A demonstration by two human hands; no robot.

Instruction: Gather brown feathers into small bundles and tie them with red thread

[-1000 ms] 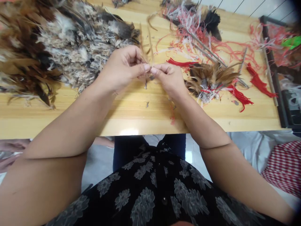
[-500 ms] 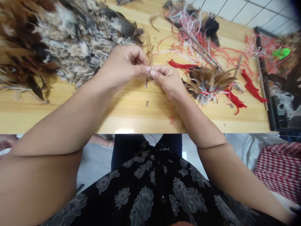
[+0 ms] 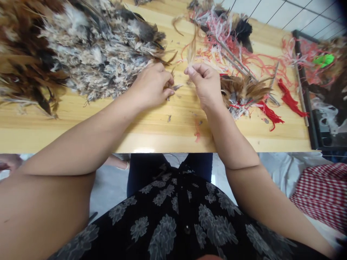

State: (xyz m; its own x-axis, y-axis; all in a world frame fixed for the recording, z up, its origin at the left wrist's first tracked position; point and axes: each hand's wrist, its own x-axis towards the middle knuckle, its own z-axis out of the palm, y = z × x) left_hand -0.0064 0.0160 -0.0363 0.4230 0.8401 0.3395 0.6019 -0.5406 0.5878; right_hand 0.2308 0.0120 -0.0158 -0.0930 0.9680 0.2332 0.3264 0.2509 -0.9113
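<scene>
My right hand (image 3: 204, 81) is closed in a pinch on a thin light-brown feather (image 3: 192, 47), which points up and away from me. My left hand (image 3: 154, 85) rests low over the table at the right edge of a large pile of grey and cream feathers (image 3: 100, 50). Its fingers are curled, thumb near the forefinger, by a small dark feather (image 3: 176, 87); whether it grips anything I cannot make out. Right of my right hand lies a brown feather bundle (image 3: 244, 94) tied with red and white strands.
Brown feathers (image 3: 32, 72) are heaped at the far left. Pink and white strings (image 3: 217, 29), thin sticks (image 3: 235, 59) and red tassels (image 3: 290, 99) lie on the right. A black-framed tray (image 3: 306, 94) borders the table's right end. Part of another person (image 3: 116, 161) shows below the table edge.
My hands have moved apart. The left went down and slightly left, its fingers lower by the pile; the right shifted right, carrying the light-brown feather with it.
</scene>
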